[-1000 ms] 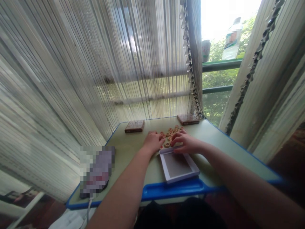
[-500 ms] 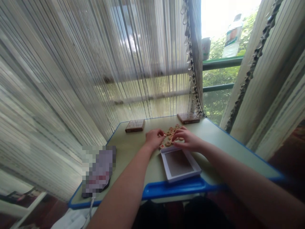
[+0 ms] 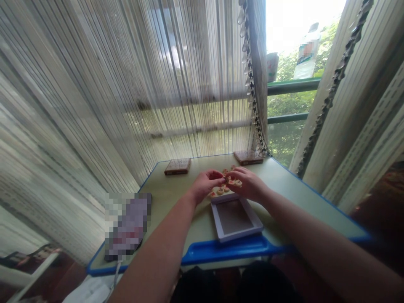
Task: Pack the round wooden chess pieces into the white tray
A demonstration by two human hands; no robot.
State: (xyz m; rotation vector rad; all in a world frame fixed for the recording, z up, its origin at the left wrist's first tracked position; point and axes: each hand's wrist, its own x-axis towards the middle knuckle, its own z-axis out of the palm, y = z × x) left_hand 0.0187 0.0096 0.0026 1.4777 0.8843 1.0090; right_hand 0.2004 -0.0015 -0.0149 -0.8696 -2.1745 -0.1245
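Observation:
Several round wooden pieces [image 3: 220, 190] with red or dark marks lie on the table between and under my hands. My left hand [image 3: 206, 184] pinches a small round piece [image 3: 225, 179] between thumb and fingers. Close against it from the right, my right hand [image 3: 246, 182] has its fingers bent and drawn together at the same spot; what they hold, if anything, is too small to name. Just nearer to me, a shallow white box [image 3: 215, 219] with a grey-brown inside sits with its far edge beside the pieces.
Two flat brown boxes, one at the back left [image 3: 177, 166] and one at the back right [image 3: 248, 157], rest on the blue-edged table [image 3: 299, 198]. A blurred device [image 3: 129, 227] with a cable lies at left. Curtains hang behind.
My left hand has moved right and my right hand's fingers have closed in, so both now meet over the pieces. The view has shifted slightly.

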